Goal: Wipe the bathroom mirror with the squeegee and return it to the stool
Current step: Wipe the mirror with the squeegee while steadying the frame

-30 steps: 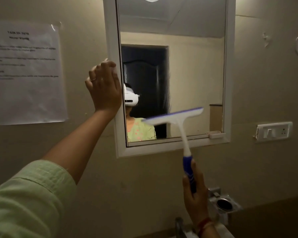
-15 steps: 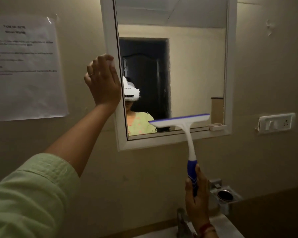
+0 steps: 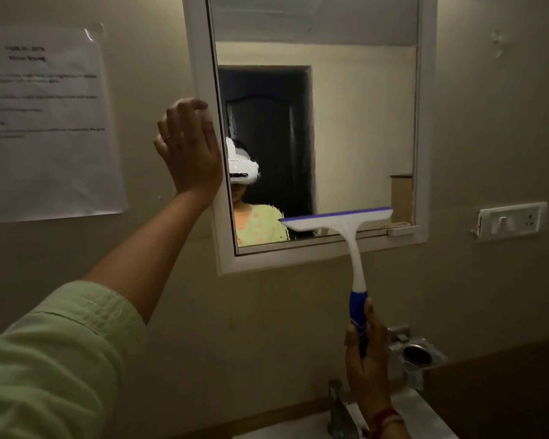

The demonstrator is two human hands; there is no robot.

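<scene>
squeegee (image 3: 336,219): white t-shaped head with a blue-violet rubber strip along its top edge, white neck, blue grip with pale chevron marks. the blade lies against the lower glass of the mirror (image 3: 362,122), just above the bottom rail of the white frame, slightly tilted with its right end higher. the neck crosses the bottom rail and runs down to the grip below the mirror. right hand (image 3: 366,369): fingers wrapped round the blue grip, thumb laid up along it, a red band at the wrist. left hand (image 3: 189,150): palm pressed on the left rail of the frame, fingers loosely bent with the tips on the rail, a ring on one finger; whether they hook round the edge, cannot tell. pale green sleeve (image 3: 54,359) on the left forearm. glass: a faint vertical smear line down the middle; it reflects a dark doorway and a person in a light green top wearing a white headset. containers: a metal wall holder (image 3: 417,354) with a round dark opening sits just right of the right hand; its contents cannot be made out. below, the tap (image 3: 339,407) and the pale rim of a basin (image 3: 420,416); its bowl is out of frame. on the wall: a printed paper sheet (image 3: 45,122) left of the mirror, text too blurred to read; a white switch plate (image 3: 509,220) to the right.
</scene>
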